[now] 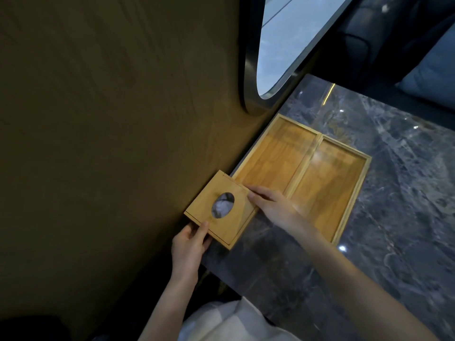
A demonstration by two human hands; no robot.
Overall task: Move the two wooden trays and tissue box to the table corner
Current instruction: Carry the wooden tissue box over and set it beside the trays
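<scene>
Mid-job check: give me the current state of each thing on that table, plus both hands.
Tissue box: held by both hands, against the wall, oval opening facing up.
Left tray: empty, flat on the marble table, along the wall.
Right tray: empty, flat, side by side with the left tray.
Left hand: grip closed on the box's near corner.
Right hand: fingers on the box's right edge.
</scene>
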